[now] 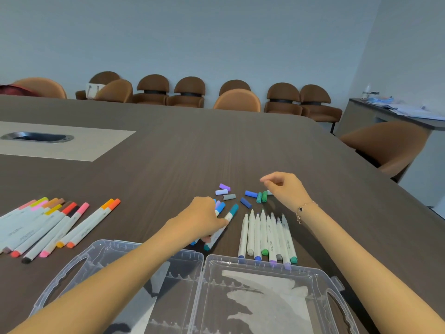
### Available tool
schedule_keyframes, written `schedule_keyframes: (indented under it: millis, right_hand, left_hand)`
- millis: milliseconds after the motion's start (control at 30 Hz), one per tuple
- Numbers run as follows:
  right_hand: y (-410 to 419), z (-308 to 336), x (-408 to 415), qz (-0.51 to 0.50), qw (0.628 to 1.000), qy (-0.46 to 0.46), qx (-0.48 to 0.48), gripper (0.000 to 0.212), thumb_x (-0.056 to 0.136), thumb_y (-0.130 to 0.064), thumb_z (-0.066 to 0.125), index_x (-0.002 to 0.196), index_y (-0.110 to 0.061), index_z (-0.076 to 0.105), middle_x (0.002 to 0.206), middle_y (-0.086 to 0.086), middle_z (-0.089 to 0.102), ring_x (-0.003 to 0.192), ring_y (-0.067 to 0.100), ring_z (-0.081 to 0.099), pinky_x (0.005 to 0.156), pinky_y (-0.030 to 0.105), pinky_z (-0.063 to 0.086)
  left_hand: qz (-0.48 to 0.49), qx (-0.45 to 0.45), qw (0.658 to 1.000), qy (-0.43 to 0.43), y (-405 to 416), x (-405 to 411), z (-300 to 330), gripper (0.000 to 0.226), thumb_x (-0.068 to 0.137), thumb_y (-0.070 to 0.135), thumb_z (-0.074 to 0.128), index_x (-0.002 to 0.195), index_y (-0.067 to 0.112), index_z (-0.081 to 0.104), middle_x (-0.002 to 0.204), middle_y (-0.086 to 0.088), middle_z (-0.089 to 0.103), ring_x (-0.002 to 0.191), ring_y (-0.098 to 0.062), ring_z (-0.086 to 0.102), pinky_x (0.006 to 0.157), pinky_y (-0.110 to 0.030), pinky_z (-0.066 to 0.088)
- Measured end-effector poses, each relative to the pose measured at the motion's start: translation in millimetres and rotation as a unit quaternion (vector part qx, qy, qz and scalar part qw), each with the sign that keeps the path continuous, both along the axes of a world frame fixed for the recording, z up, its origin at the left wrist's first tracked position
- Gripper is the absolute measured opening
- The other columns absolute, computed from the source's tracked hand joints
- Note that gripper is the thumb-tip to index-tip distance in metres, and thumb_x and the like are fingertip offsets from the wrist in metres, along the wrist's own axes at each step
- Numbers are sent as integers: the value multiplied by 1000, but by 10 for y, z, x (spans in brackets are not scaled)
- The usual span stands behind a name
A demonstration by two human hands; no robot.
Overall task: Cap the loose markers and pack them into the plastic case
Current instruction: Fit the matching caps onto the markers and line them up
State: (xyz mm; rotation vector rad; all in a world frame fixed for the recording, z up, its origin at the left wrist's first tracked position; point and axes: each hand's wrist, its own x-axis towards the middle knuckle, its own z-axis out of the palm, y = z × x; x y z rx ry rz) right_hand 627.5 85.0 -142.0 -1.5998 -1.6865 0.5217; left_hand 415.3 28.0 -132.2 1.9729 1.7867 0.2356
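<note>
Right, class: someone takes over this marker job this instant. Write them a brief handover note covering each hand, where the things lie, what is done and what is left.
Left hand: resting on a small group of capped blue and teal markers, fingers curled round them.
Right hand: over the loose caps, fingers curled; whether it holds a cap is unclear.
Uncapped markers: a row beside the left hand, tips pointing away.
Warm-coloured capped markers: piled at far left.
Plastic case: open at the near edge, no markers inside.
Done: some capping. Left: cap the row, then pack everything.
</note>
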Motion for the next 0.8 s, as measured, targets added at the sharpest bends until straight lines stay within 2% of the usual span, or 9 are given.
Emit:
schedule_keyframes:
  millis: [133,267,367,433,500,567,633,700,800]
  right_hand:
    - [-23,-24,-76,19,995,-97,-6,20,94,-16,53,108,-18,68,113,-1,64,91,4,51,79,15,40]
    - [-34,-36,-169,62,985,-161,-15,22,90,-23,59,108,-15,70,111,1,64,85,5,48,61,6,31]
    - [-6,-123,-215,81,978,-190,-37,25,88,-27,63,108,-16,72,110,1,67,89,9,53,75,17,43]
    - [33,-199,-224,82,975,-201,-44,24,86,-29,65,107,-20,72,108,1,69,92,12,56,88,28,49]
    - [40,-235,-230,82,974,-206,-42,23,87,-26,64,108,-21,72,107,0,69,94,13,55,93,31,48]
    - [40,-235,-217,83,974,-211,-27,22,88,-23,63,108,-19,72,104,-3,68,93,11,52,91,27,45]
    - [25,-192,-183,83,980,-178,-13,20,90,-20,61,105,-16,72,97,-8,64,84,5,51,79,16,40]
    - [26,-143,-118,76,992,-99,-16,16,90,-19,60,102,-18,71,96,-9,64,81,3,55,73,14,43]
    - [40,-79,-1,60,998,26,-16,13,87,-21,64,99,-21,68,94,-6,70,88,6,63,80,22,51]
  left_hand:
    - [-25,40,999,-8,-15,146,40,28,92,36,57,93,8,61,74,-1,52,68,-12,52,56,-15,38]
    - [-76,-19,996,41,-20,320,11,32,89,37,59,69,13,55,62,0,48,56,-10,48,54,-18,38]
    - [-88,-10,993,72,-14,388,29,27,89,30,59,67,17,48,64,1,47,55,-10,47,52,-16,38]
    - [-95,-1,991,90,-33,427,73,15,90,24,57,81,14,52,68,1,46,59,-10,47,54,-17,38]
    - [-107,12,987,121,-47,475,102,17,93,21,54,106,10,54,80,0,51,76,-14,53,71,-22,46]
    - [-112,32,978,171,-52,531,90,27,95,21,51,120,9,52,90,-2,51,93,-17,52,96,-30,42]
    - [-105,47,970,215,-40,578,57,30,96,22,51,124,10,51,98,-3,54,104,-18,54,102,-31,39]
    - [-90,46,968,229,-20,599,18,31,96,21,52,125,10,52,114,-5,58,113,-18,54,102,-31,39]
    - [-82,36,976,196,-33,581,-5,26,96,20,50,119,9,55,96,-5,55,112,-18,56,103,-31,38]
